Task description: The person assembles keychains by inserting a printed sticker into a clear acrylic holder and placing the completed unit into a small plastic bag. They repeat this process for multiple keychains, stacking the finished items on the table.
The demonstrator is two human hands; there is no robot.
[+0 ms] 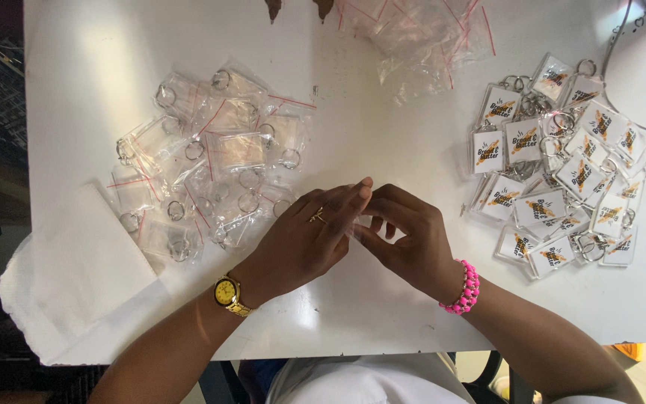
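My left hand (304,239), with a gold watch at the wrist and a ring on one finger, meets my right hand (413,239), which wears a pink bead bracelet, at the middle of the white table (383,299). The fingertips of both hands pinch a small clear item (359,223) between them; what it is stays mostly hidden by the fingers. A heap of clear keychains in plastic bags (211,161) lies just left of my left hand. A pile of clear keychains with printed inserts (562,176) lies to the right of my right hand.
Empty clear zip bags with red strips (420,34) are piled at the table's far edge. A stack of white paper (76,262) sits at the near left corner. A grey cable (622,67) curves along the far right.
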